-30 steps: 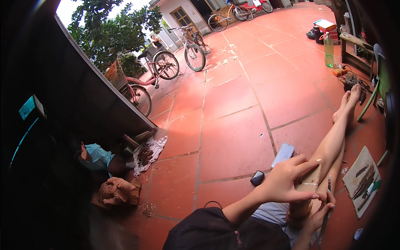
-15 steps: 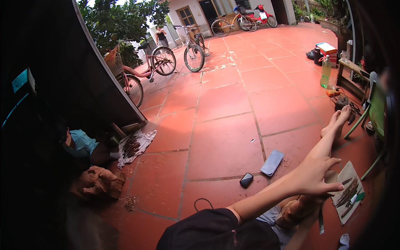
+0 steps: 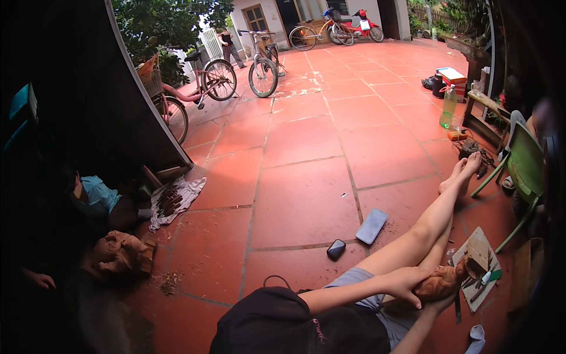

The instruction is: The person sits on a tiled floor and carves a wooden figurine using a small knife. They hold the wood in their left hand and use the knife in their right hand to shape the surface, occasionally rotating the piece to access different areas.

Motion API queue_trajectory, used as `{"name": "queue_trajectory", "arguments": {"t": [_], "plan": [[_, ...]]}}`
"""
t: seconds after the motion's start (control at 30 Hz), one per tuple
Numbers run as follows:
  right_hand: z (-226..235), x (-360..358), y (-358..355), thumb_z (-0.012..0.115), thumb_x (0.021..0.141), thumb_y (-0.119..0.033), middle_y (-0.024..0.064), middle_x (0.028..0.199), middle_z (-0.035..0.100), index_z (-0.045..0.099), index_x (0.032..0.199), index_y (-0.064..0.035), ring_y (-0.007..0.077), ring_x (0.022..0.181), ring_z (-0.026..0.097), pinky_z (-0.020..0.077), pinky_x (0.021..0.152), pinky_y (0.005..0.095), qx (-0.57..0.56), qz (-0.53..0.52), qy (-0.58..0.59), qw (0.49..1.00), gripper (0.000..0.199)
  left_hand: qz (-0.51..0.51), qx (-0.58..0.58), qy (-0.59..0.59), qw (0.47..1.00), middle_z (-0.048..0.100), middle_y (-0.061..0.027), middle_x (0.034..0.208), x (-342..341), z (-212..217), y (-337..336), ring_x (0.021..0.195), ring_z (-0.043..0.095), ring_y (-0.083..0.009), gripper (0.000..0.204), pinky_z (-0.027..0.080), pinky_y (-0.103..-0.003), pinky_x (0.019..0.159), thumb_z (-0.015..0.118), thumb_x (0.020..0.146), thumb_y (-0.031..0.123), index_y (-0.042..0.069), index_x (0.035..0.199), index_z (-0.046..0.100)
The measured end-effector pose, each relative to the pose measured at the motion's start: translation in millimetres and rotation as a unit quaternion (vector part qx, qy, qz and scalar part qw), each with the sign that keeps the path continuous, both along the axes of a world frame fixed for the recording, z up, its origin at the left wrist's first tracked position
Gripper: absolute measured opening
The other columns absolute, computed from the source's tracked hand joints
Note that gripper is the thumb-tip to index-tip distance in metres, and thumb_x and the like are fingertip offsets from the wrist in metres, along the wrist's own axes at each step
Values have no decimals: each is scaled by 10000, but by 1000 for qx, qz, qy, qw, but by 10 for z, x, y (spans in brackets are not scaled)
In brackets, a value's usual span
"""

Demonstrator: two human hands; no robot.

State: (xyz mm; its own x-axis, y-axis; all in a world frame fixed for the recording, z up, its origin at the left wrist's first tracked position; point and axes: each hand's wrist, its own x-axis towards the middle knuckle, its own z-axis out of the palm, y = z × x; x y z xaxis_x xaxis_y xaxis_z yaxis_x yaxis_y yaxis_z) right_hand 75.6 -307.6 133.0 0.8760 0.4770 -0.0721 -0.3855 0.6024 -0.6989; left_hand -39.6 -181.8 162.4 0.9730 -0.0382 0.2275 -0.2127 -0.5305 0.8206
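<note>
A reddish-brown carved wooden figure [image 3: 437, 284] lies tilted across my lap, its pale block end pointing away to the right. My left hand [image 3: 405, 284] is wrapped over its near end, thumb along the side. My right hand [image 3: 435, 308] cups the figure from below, its fingers partly hidden by the wood. Just beyond lies a pale mat [image 3: 476, 298] with several carving tools and a white-and-green item, partly covered from view by the figure. A dark flat metal strip [image 3: 458, 310] stands out beside my right hand.
A phone [image 3: 371, 226] and a black case [image 3: 336, 249] lie on the red tiles. A green chair [image 3: 526, 162] and a bottle [image 3: 448, 109] stand right. At left are another carving [image 3: 121, 251], tools on a striped cloth [image 3: 186, 197], and a person in blue [image 3: 100, 194].
My left hand, raised with fingers spread before, has come down onto the carved figure. The figure has tipped over, its block end now away from me. At far left another person's hand has appeared.
</note>
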Motion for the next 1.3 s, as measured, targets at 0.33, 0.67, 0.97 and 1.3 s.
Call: {"name": "queue_trajectory", "arguments": {"t": [0.33,0.67,0.97,1.3], "plan": [[653,82,-85,448,972,-422,145,1146,553,496,1187,28,257,1030,590,471,927,379,-52,-148,23,987,501,79,-81,-32,993,598,-177,1147,109,508,-169,1092,573,-309,889,447,-359,919,871,555,368,30,1276,477],[364,22,-549,409,999,-415,170,1222,561,461,1176,-57,270,1153,532,441,976,400,-44,-20,-29,998,402,-49,-415,39,908,606,-96,1176,255,-235,-547,1089,551,-159,639,423,-319,973,771,769,309,-3,1259,505],[671,-101,-570,373,1020,-345,199,1382,453,384,1260,-69,278,1288,421,349,1072,418,-49,-49,-102,992,366,-127,-506,51,851,570,-58,1193,400,-66,-429,1095,526,-131,590,409,-305,977,732,823,252,12,1285,455],[561,-50,-776,264,1040,-381,141,1078,673,520,1131,5,218,1022,621,381,991,335,-387,-145,-344,843,472,-14,-680,52,732,613,-137,1078,391,-460,105,995,624,-223,530,501,-354,880,611,871,327,-24,1232,442]]}}
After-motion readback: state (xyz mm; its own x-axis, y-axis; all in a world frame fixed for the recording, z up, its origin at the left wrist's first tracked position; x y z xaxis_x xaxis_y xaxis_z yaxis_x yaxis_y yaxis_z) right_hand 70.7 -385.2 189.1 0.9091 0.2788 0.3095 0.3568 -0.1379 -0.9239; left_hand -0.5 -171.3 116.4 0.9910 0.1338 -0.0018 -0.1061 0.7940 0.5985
